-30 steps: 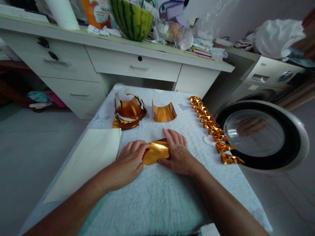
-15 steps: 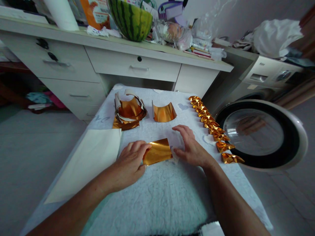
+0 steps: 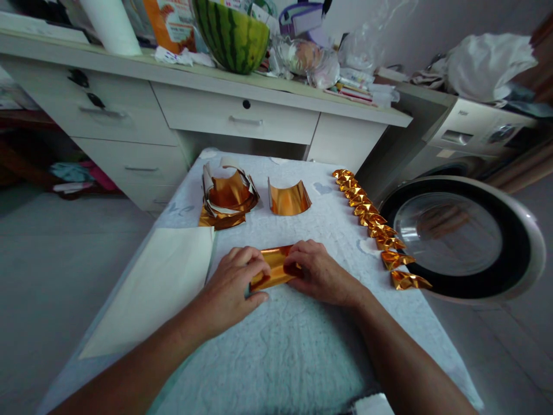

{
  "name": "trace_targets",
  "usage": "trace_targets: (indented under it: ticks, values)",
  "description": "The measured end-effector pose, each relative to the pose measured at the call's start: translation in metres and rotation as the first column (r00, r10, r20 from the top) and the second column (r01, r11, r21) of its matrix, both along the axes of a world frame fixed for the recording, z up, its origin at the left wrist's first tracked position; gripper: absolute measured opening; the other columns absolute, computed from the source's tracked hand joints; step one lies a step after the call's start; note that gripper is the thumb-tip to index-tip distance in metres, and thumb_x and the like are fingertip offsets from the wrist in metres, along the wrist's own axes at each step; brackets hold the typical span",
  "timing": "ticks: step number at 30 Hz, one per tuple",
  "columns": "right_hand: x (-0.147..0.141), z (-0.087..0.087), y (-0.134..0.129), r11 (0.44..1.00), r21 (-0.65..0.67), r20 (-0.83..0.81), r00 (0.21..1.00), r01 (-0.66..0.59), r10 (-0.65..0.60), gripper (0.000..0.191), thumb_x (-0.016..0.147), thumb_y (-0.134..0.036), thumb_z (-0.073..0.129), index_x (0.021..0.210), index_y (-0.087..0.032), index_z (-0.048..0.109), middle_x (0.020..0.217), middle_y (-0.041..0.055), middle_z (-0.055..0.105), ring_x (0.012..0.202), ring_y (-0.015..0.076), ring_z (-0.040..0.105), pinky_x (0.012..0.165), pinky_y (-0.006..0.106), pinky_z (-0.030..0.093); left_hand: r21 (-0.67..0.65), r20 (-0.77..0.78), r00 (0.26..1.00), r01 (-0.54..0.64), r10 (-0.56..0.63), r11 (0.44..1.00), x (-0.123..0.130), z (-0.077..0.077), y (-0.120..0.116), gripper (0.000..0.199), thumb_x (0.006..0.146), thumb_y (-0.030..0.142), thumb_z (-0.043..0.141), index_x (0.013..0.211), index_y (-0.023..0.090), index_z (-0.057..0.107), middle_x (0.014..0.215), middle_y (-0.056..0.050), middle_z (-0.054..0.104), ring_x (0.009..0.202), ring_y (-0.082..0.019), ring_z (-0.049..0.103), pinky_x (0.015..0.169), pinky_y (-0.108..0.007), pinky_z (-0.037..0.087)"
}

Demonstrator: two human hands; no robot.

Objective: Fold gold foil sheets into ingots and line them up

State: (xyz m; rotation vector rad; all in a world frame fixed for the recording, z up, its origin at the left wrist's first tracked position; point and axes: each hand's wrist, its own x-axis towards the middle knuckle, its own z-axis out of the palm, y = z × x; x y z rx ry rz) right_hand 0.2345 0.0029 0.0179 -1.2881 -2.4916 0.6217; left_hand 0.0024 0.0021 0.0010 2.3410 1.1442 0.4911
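The left hand (image 3: 235,285) gripped the left end of the gold sheet (image 3: 275,271), its thumb on the near side, while the right hand (image 3: 322,271) grasped the right end with bent fingers. The gold sheet lay crosswise on the cloth-covered table (image 3: 302,346). Left of it spread cream paper (image 3: 159,282); well to its right ran a row of folded gold pieces (image 3: 369,218). Beyond it rested a curved gold piece (image 3: 289,199), with a curled stack (image 3: 228,193) farther left. Farthest past it, a cut watermelon (image 3: 233,37) sat on a counter (image 3: 276,86).
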Motion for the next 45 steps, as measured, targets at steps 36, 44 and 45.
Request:
trace_targets:
  ticks: [36, 44, 45]
  values:
    - [-0.008, -0.005, 0.000, 0.979, -0.025, 0.034, 0.979, 0.202, -0.201, 0.018, 0.092, -0.021, 0.051, 0.079, -0.016, 0.062, 0.080, 0.0031, 0.065, 0.077, 0.0148, 0.054, 0.075, 0.028, 0.037, 0.021, -0.219, 0.959, -0.177, 0.177, 0.984, 0.003, 0.000, 0.001, 0.021, 0.095, 0.024, 0.043, 0.083, 0.020, 0.060, 0.086, -0.004, 0.065, 0.085, -0.021, 0.061, 0.076, -0.033, 0.044]
    - [-0.013, -0.004, 0.000, 0.957, -0.011, 0.124, 0.951, 0.288, -0.285, 0.020, 0.092, -0.024, 0.052, 0.077, -0.017, 0.063, 0.080, 0.0041, 0.067, 0.077, 0.0157, 0.056, 0.074, 0.028, 0.036, 0.051, -0.284, 0.935, -0.206, 0.212, 0.977, 0.004, 0.003, 0.002, 0.023, 0.095, 0.028, 0.043, 0.080, 0.019, 0.059, 0.085, -0.005, 0.067, 0.084, -0.022, 0.063, 0.075, -0.035, 0.044]
    - [-0.014, -0.004, 0.001, 0.955, -0.007, 0.135, 0.947, 0.297, -0.293, 0.020, 0.092, -0.025, 0.052, 0.076, -0.017, 0.063, 0.079, 0.0041, 0.067, 0.077, 0.0159, 0.057, 0.074, 0.028, 0.036, 0.055, -0.297, 0.929, -0.212, 0.219, 0.976, 0.005, 0.003, 0.002, 0.024, 0.095, 0.028, 0.043, 0.080, 0.019, 0.059, 0.085, -0.006, 0.067, 0.083, -0.023, 0.063, 0.074, -0.035, 0.044]
